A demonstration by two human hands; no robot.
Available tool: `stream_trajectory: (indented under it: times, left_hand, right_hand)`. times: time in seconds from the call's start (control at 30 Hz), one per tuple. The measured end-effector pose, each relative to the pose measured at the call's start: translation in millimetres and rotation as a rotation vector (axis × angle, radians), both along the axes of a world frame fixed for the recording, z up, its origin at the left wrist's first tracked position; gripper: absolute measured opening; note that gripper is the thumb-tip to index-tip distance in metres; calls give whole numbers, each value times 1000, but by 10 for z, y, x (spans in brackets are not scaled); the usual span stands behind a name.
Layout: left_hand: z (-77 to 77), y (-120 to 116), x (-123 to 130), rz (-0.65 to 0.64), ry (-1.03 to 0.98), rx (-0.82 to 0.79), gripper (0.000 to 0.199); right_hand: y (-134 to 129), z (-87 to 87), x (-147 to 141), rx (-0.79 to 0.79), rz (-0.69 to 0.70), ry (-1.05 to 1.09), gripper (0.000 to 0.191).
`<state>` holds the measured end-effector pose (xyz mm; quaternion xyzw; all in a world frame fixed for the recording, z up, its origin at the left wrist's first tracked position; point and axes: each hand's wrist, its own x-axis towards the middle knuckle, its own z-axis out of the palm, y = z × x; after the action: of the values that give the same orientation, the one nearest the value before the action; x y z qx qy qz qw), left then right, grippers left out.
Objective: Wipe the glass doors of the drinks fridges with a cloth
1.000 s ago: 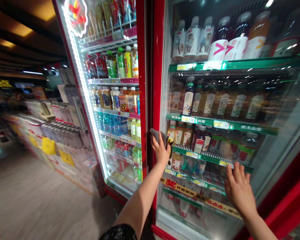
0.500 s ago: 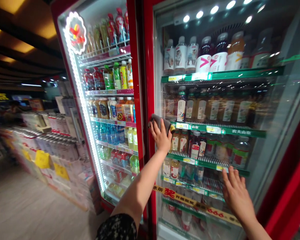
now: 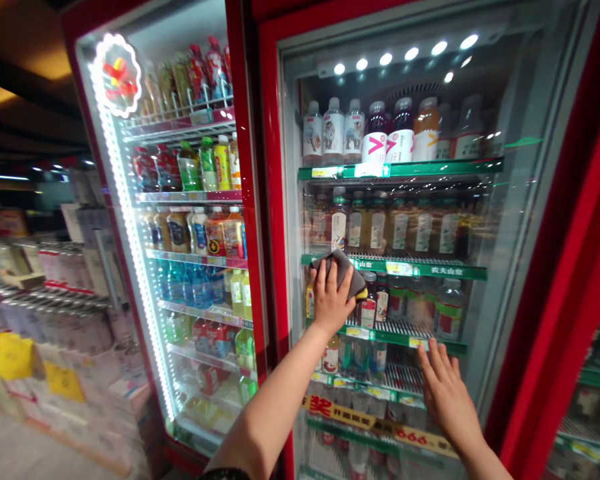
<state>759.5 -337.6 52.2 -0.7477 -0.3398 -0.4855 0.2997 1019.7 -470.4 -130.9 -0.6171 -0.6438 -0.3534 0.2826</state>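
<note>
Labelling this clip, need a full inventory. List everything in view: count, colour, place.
Cloth: 1, grey with yellow edge, under left hand, before right cooler
Right cooler: 1, red frame, centre-right
Left cooler: 1, red frame, left of it
Bottles: many, mixed colours, both coolers' shelves
Shelf edges: at least 5, green, right cooler
Round lights: 6, white, right cooler's top
Banner: 1, yellow, low on right cooler
Lit sign: 1, white outline, left cooler's upper left
Tags: 2, yellow, lower left
Stacked goods: many, pale, blurred, far left
Hands: 2, bare; left over cloth, right open, lower right
</note>
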Motion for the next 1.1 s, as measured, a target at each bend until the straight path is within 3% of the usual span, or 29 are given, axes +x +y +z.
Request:
stream_trajectory:
  times: [0.07, 0.13, 0.2, 0.3, 0.37, 0.43, 0.5, 0.57, 0.67, 0.73, 0.8, 0.9, 1.0, 1.1]
  left_hand:
    - [-157, 2, -112, -46, 134, -9, 77]
    - [-126, 36, -179, -20, 79, -23, 76]
    - [75, 53, -84, 49, -160, -23, 76]
    - [376, -27, 330, 80, -414, -4, 82]
    - [380, -120, 589, 38, -318, 10, 85]
    - [225, -181, 684, -43, -70, 24, 87]
    - [50, -177, 605, -133, 185, 38, 88]
    - [10, -125, 469, -163, 270, 62, 85]
    - [270, -76, 484, -62, -10, 75, 78]
    - [497, -117, 702, -21, -182, 60, 77]
    - [588, -197, 971, -38, -195, 59, 80]
    - [377, -275, 1147, -130, 42, 97, 88]
    - [27, -247, 949, -257, 385, 179, 91]
    - [-58, -205, 773, -219, 372, 156, 92]
  right_hand:
    - [11, -5, 33, -4, 17, -7, 91]
    - [31, -12, 32, -6, 27, 13, 92]
    - [53, -10, 0, 9, 34, 40, 93]
    - [62, 21, -54, 27, 30, 56, 94]
    - [41, 63, -65, 21, 21, 48, 94]
    - [5, 114, -58, 5, 15, 48, 94]
    - [-31, 163, -45, -8, 25, 57, 95]
    - [-52, 201, -46, -17, 49, 74, 97]
    - [-53, 234, -82, -33, 69, 134, 99]
    - [-45, 246, -111, -45, 73, 169, 101]
    - [-44, 257, -120, -66, 80, 183, 104]
    - [-82, 288, -78, -105, 117, 212, 104]
    - [-165, 372, 14, -120, 242, 288, 96]
    - [-262, 565, 85, -75, 400, 419, 74]
